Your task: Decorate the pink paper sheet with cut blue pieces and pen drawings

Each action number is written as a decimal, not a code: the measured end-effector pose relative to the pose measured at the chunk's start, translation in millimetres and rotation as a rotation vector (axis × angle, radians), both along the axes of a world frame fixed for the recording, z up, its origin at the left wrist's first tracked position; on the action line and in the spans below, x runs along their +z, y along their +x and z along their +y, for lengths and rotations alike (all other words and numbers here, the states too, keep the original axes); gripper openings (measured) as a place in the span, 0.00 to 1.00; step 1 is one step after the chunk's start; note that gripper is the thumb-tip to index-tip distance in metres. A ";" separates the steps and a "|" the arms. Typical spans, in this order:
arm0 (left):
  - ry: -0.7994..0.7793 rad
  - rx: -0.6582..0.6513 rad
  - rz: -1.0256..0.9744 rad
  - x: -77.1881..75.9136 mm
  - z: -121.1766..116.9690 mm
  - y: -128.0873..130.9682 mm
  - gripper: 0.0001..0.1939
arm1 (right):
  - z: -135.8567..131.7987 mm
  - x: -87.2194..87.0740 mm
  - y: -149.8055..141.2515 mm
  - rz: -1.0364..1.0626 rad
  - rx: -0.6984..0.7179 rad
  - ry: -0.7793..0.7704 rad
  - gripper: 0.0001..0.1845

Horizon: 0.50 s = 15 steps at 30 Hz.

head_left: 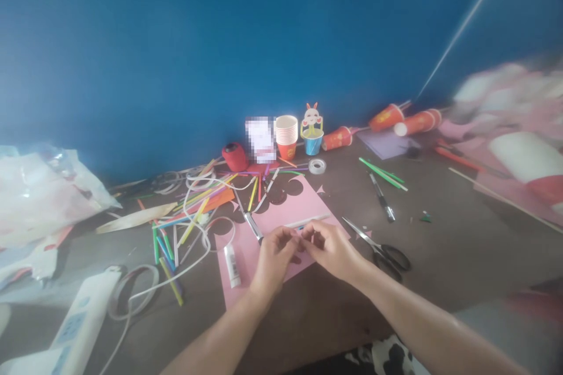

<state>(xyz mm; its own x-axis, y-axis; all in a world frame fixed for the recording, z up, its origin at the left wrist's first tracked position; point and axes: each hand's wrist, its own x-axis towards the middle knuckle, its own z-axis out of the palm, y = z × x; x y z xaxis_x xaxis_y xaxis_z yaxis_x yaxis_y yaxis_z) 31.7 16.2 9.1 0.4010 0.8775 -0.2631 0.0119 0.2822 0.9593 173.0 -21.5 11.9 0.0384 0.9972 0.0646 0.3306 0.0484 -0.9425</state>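
Over the pink paper (303,199), my left hand (278,255) and my right hand (329,246) meet fingertip to fingertip. Both are closed in a pinch; whatever lies between the fingers is too small and hidden to name. Just beyond my fingers a thin white stick (320,218) is partly covered by them. A silver and black box cutter (253,226) lies by my left hand, and a white glue tube (231,266) rests on the paper's left side. Black-handled scissors (373,244) lie to the right of my right hand.
Colored straws (167,246) and a white cable (200,258) cover the left, near a power strip (83,316). Along the wall stand stacked paper cups (287,135) and a blue cup (314,143) with a rabbit figure. A pen (382,196) and tape roll (317,166) lie farther back.
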 end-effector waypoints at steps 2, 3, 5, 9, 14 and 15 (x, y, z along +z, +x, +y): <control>0.000 0.006 -0.010 -0.2 -1.2 -0.5 0.09 | 0.8 -1.7 -0.4 0.008 -0.013 0.005 0.05; 0.005 0.007 -0.012 -0.3 -1.9 -0.6 0.09 | 1.2 -2.4 -0.5 0.020 -0.015 0.002 0.05; 0.021 0.005 -0.013 0.0 -3.4 -0.8 0.08 | 1.8 -2.9 -0.7 0.045 -0.015 -0.011 0.04; 0.044 -0.011 -0.017 2.7 -5.8 -0.1 0.08 | 1.3 2.9 -0.4 0.063 -0.025 -0.054 0.04; 0.225 -0.064 0.153 6.9 -8.4 -1.2 0.15 | 3.6 19.7 15.4 0.025 -0.006 -0.115 0.05; 0.341 -0.102 0.236 7.4 -9.6 -2.1 0.17 | 6.6 21.6 21.8 0.036 -0.012 -0.114 0.06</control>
<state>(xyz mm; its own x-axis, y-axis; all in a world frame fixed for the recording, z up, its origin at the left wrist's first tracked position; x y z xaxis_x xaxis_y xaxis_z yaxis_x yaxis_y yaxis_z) 29.6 6.6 16.5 0.4541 0.8889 -0.0597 0.2534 -0.0646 0.9652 194.8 -14.9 33.6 0.0503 0.9974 -0.0512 0.2965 -0.0639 -0.9529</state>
